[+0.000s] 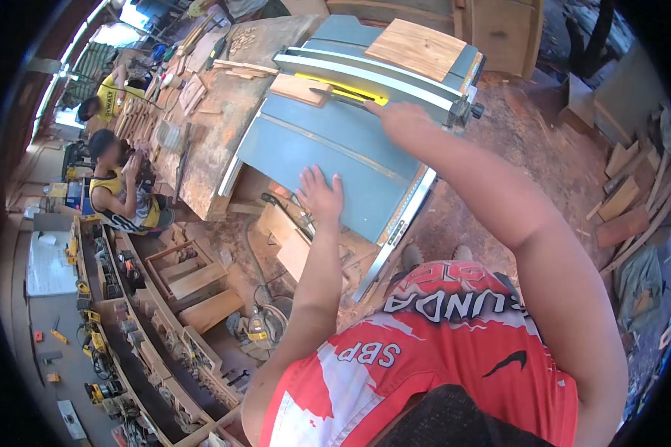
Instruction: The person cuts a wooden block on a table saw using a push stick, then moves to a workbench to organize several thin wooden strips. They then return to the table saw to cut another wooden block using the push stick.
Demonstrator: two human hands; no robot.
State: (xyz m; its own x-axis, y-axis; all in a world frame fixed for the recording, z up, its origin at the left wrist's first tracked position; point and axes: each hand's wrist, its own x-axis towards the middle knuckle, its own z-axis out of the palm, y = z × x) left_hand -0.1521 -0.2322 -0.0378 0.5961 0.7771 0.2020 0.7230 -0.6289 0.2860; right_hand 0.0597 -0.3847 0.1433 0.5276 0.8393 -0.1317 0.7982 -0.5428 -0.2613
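Your left hand [321, 195] lay palm down on the near part of the flat blue-grey metal table-saw top [328, 149], fingers spread apart and holding nothing. Placed that way, it looked like a prop taking your weight as you leaned over the machine. Your right hand [402, 119] reached much farther across, to the far side of the top, its fingers stretched out with the tips at the end of the long yellow guard strip [343, 87]. That strip ran just in front of the pale grey metal rail fence [365, 73]. I could not tell whether those fingers were pinching the strip or only resting against it.

A small tan wooden block [300, 88] sat on the top touching the left end of the yellow strip, well clear of your left hand. A wider light-brown plank [417, 48] lay beyond the fence, likely parked out of the way. To your left, another person in a yellow vest [119, 190] sat beside a long, worn brown workbench [216, 127] strewn with wood offcuts.
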